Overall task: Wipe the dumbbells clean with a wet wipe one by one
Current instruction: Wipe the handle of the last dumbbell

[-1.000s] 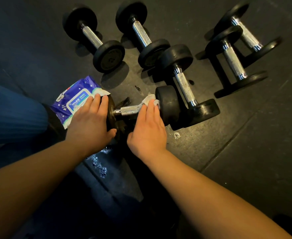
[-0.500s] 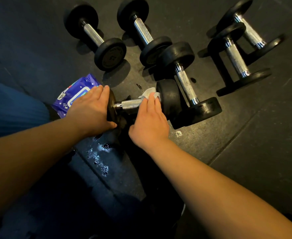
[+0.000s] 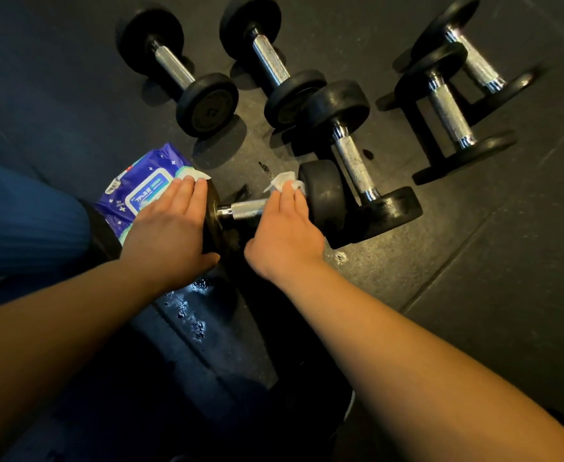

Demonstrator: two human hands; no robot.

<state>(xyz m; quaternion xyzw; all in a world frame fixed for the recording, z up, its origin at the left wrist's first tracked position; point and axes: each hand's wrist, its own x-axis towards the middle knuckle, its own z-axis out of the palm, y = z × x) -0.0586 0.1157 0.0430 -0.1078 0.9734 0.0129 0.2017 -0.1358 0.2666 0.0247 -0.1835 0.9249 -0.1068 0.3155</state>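
A black dumbbell (image 3: 324, 195) with a chrome handle (image 3: 245, 210) lies crosswise on the floor in front of me. My left hand (image 3: 170, 228) rests flat on its left weight plate, fingers straight. My right hand (image 3: 285, 228) lies over the handle beside the right head and presses a white wet wipe (image 3: 282, 181) onto it. The crumpled edge of the wipe shows beyond my fingertips. Several more black dumbbells lie beyond: one (image 3: 354, 161) touches the held one, two (image 3: 173, 66) (image 3: 270, 63) are at the back, and a pair (image 3: 450, 118) is at the right.
A blue pack of wet wipes (image 3: 143, 191) lies on the floor just left of my left hand, partly under it. My blue-clad leg (image 3: 23, 221) is at the left edge. Wet spots (image 3: 190, 311) glisten on the dark rubber floor (image 3: 474, 278) below my hands.
Both hands stay on the same dumbbell. My right hand with the wipe has edged slightly forward over the handle, and the view has shifted a little.
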